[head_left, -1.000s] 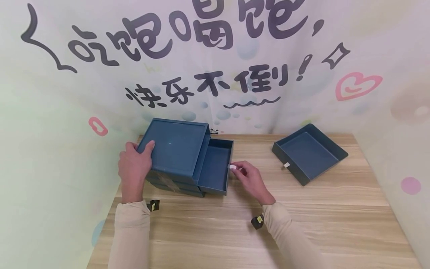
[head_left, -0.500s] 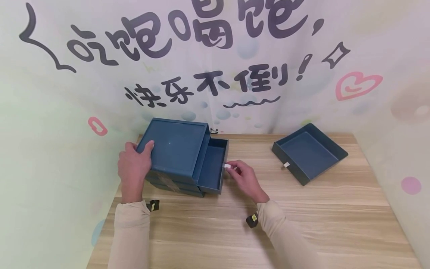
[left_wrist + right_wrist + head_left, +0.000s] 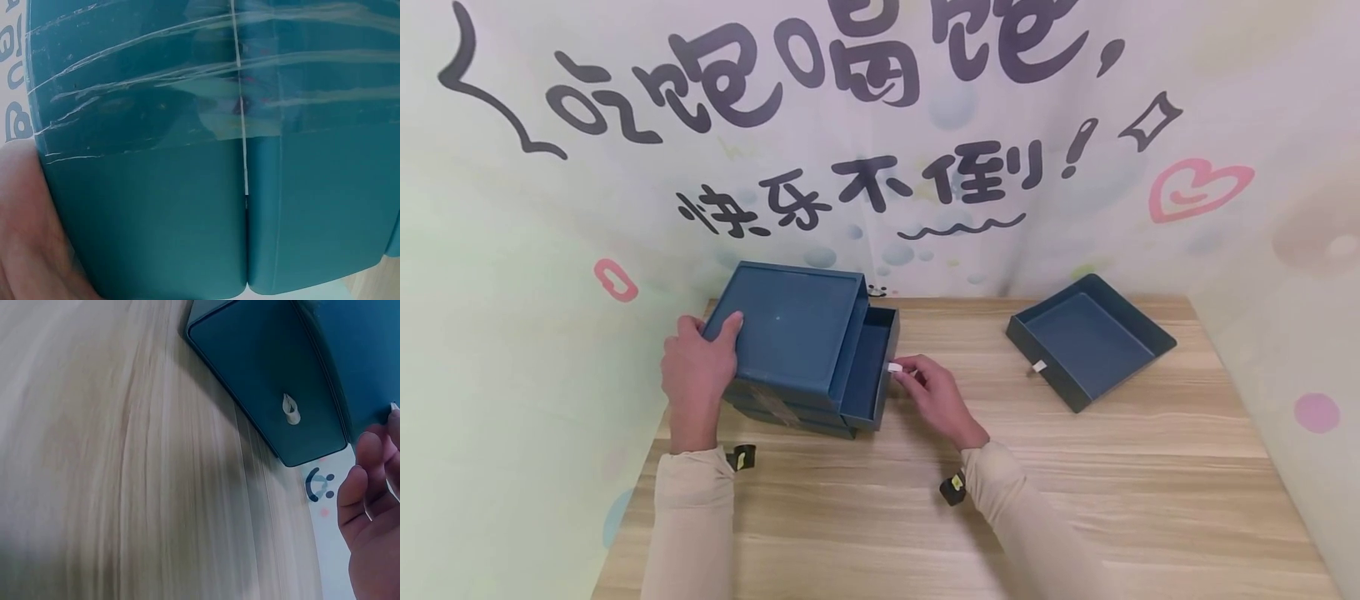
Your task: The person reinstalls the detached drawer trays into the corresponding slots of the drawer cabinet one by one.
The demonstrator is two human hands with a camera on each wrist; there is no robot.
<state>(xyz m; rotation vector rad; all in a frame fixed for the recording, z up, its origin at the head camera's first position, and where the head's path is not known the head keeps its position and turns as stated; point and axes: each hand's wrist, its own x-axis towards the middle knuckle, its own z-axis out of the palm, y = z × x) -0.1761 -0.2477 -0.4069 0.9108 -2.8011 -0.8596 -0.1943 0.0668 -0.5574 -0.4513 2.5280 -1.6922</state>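
A blue drawer cabinet [image 3: 786,325] stands at the left of the table, its top bay bare of a drawer at the front. My left hand [image 3: 700,358] grips its back left edge, thumb on top and fingers over the far side. One drawer [image 3: 861,375] sticks partly out of the cabinet's right side. Its white pull tab [image 3: 895,367] is pinched between thumb and fingertips of my right hand [image 3: 936,396]. Below it, the right wrist view has a lower drawer front [image 3: 250,375] with its own white loop [image 3: 291,411].
A loose blue drawer [image 3: 1090,337] with a white tab [image 3: 1038,367] lies on the wooden table [image 3: 1112,483] at the back right. Clear tape [image 3: 156,87] runs across the cabinet's side. A printed cloth wall [image 3: 925,258] rises behind.
The drawer has slid leftward, further into the cabinet, with my right hand following on its tab. My left hand has kept its hold on the cabinet.
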